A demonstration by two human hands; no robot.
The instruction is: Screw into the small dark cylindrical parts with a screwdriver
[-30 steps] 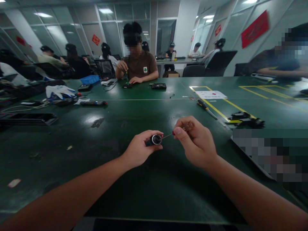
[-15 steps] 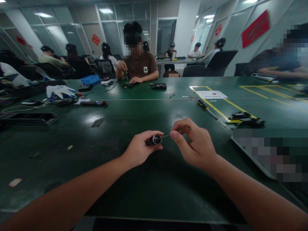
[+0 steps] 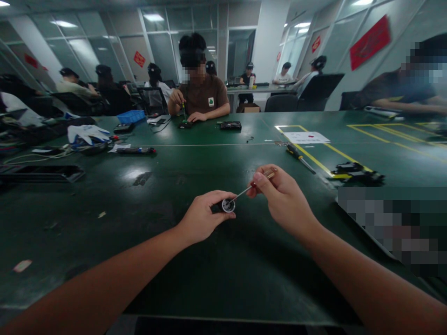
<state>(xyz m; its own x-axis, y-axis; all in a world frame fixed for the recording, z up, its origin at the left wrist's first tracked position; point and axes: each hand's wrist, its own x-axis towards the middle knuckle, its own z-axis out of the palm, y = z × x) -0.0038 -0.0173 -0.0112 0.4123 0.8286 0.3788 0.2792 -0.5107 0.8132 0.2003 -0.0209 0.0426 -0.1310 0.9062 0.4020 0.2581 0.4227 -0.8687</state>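
My left hand [image 3: 202,216] is closed round a dark cylinder with a silver rim [image 3: 228,205], its open end turned towards me. Between the thumb and fingers of my right hand [image 3: 279,193] is a thin screwdriver [image 3: 240,192] with an amber-looking handle. Its metal shaft slants down to the left, and the tip reaches the open end of the cylinder. Whether the tip touches anything inside is too small to tell. Both hands are above the green table [image 3: 167,274].
To the right lie a yellow-and-black screwdriver [image 3: 301,158], black parts [image 3: 358,174] and a tray edge [image 3: 366,228]. White gloves [image 3: 87,134], a pen-like tool [image 3: 136,150] and a black frame [image 3: 42,173] are at left. Across the table a person [image 3: 206,95] works on a small device.
My right hand has risen slightly and turned, so more of the screwdriver shows and its shaft slants more steeply into the cylinder's opening. The left hand has barely moved.
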